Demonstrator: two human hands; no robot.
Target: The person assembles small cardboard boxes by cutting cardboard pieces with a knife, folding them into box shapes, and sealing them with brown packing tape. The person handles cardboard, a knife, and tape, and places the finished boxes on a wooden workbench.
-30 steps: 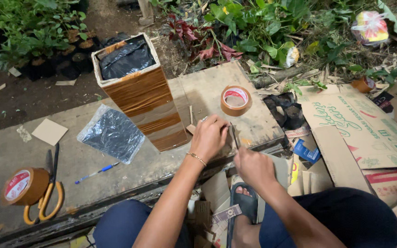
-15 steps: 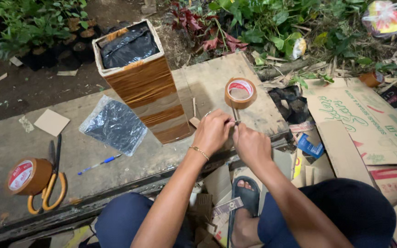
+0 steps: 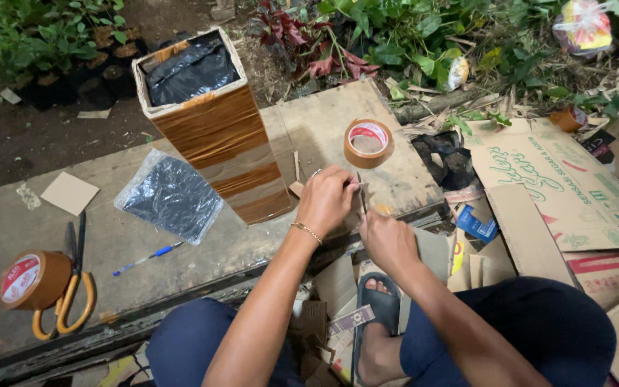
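A: What are the two hands doing?

B: The left hand (image 3: 326,201) and the right hand (image 3: 388,240) are close together at the edge of the wooden board (image 3: 324,129). Between them is a thin stick (image 3: 362,195), standing nearly straight up.

A: Who holds it?

B: The left fingers (image 3: 349,188) are curled and pinch the top part of the stick. The right fingers are bent near the bottom end. I cannot tell if they grip it or just touch it.

A: Is the stick hard to hold?

B: I think it is light and stiff, but so thin it could snap or slip. Pinching it near each end, like now, looks best.

A: What else is around?

B: A roll of brown tape (image 3: 368,142) lies on the board just past the hands. A tall box (image 3: 213,129) wrapped in brown tape stands to the left, with a black bag inside. A shiny black bag (image 3: 170,195) lies flat beside it. Far left are scissors (image 3: 66,287), another tape roll (image 3: 30,279) and a blue pen (image 3: 148,256).
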